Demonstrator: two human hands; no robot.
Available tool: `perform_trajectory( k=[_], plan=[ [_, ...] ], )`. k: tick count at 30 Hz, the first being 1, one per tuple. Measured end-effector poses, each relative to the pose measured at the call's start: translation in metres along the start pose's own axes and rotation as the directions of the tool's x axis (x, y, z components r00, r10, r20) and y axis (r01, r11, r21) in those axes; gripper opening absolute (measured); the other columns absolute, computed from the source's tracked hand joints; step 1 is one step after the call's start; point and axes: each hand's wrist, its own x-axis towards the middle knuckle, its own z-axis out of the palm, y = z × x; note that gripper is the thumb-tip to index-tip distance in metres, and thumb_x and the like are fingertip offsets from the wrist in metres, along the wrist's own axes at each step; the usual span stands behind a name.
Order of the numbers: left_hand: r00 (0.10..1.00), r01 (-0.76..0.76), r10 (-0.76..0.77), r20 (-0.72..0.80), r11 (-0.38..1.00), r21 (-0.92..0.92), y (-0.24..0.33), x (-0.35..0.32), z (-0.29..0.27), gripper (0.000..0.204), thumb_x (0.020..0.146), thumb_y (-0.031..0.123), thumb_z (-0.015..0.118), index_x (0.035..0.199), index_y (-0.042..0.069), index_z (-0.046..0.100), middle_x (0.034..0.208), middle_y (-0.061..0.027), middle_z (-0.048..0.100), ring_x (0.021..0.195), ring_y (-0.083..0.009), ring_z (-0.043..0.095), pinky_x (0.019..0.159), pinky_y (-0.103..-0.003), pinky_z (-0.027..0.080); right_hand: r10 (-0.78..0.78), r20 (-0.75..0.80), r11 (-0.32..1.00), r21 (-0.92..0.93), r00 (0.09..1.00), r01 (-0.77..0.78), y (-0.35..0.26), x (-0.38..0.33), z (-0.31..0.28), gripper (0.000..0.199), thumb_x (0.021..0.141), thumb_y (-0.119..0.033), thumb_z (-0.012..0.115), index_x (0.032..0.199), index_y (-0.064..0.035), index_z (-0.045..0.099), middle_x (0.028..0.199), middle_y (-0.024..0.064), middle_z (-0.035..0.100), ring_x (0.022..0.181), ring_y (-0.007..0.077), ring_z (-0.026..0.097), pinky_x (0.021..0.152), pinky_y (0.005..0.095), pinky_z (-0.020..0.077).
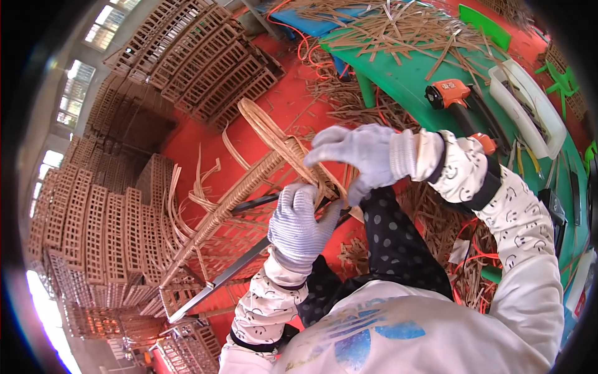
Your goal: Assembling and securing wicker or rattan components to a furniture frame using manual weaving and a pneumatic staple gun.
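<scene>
A woven rattan frame (249,177) slants from lower left up to the middle, its long edge wrapped in tan strips. A loop of flat strip (261,121) rises from its upper corner. My left hand (299,227), in a grey-white knit glove, is closed on the frame's corner, with its fingertips partly hidden. Just right of that corner, my right hand (358,153) has its fingers stretched out and the thumb apart, in a like glove. Whether its fingertips touch the strip I cannot tell. Loose strip ends (202,184) curl up from the frame's far side.
On the green table (398,93) at right lie an orange-black nail gun (451,96), a heap of cut strips (398,28), a white bin (526,109) and pliers (532,159). Stacked woven panels (193,62) stand at left on the red floor (193,140). A metal bar (230,271) lies below the frame.
</scene>
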Motion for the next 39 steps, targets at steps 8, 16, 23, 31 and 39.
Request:
perform_trajectory(
  k=[8, 16, 23, 31, 39],
  plan=[
    [0.986, -0.083, 0.099, -0.131, 0.989, 0.123, 0.004, 0.0, 0.008, 0.041, 0.058, 0.02, 0.079, 0.088, 0.005, 0.053, 0.081, -0.0097, 0.054, 0.069, -0.0277, 0.057, 0.055, -0.035, 0.047, -0.131, 0.119, 0.983, -0.114, 0.984, 0.145, -0.003, 0.019, 0.005, 0.062, 0.052, -0.033, 0.079, 0.103, -0.0109, 0.051, 0.111, 0.0044, 0.048, 0.085, 0.0311, 0.059, 0.072, 0.0406, 0.049],
    [0.946, -0.241, 0.281, -0.159, 0.943, 0.231, -0.001, -0.011, 0.014, 0.037, 0.062, 0.017, 0.076, 0.089, 0.008, 0.054, 0.079, -0.0066, 0.051, 0.065, -0.023, 0.051, 0.059, -0.035, 0.043, -0.313, -0.104, 0.949, -0.006, 0.944, 0.315, 0.009, 0.011, 0.026, 0.047, 0.043, -0.028, 0.078, 0.078, -0.0076, 0.054, 0.086, 0.0063, 0.053, 0.075, 0.0291, 0.056, 0.063, 0.0394, 0.0446],
    [0.913, -0.306, 0.359, -0.191, 0.916, 0.26, -0.001, -0.016, 0.016, 0.035, 0.062, 0.013, 0.075, 0.091, 0.008, 0.055, 0.08, -0.0055, 0.05, 0.067, -0.0221, 0.052, 0.059, -0.034, 0.043, -0.128, -0.174, 0.947, 0.27, 0.976, 0.172, 0.004, -0.003, 0.039, 0.041, 0.048, -0.022, 0.079, 0.074, -0.0066, 0.051, 0.08, 0.0087, 0.052, 0.073, 0.0326, 0.055, 0.061, 0.0407, 0.0434],
    [0.927, -0.276, 0.321, -0.193, 0.934, 0.228, -0.007, -0.017, 0.016, 0.035, 0.063, 0.01, 0.072, 0.091, 0.009, 0.052, 0.079, -0.0048, 0.049, 0.066, -0.0217, 0.051, 0.059, -0.034, 0.042, -0.019, -0.293, 0.979, 0.187, 0.956, 0.077, -0.011, -0.021, 0.051, 0.04, 0.06, -0.013, 0.073, 0.089, -0.0097, 0.046, 0.096, 0.0081, 0.052, 0.077, 0.0321, 0.058, 0.061, 0.0405, 0.0469],
    [0.8, -0.584, 0.58, 0.157, 0.811, -0.018, 0.015, -0.024, 0.038, 0.02, 0.065, 0.009, 0.066, 0.076, 0.013, 0.051, 0.074, -0.0003, 0.051, 0.067, -0.0191, 0.052, 0.06, -0.031, 0.042, -0.028, -0.33, 0.965, 0.236, 0.943, 0.111, -0.005, -0.034, 0.067, 0.039, 0.062, -0.011, 0.073, 0.089, -0.0079, 0.046, 0.097, 0.0103, 0.053, 0.082, 0.0307, 0.056, 0.068, 0.0363, 0.0465]
  ],
)
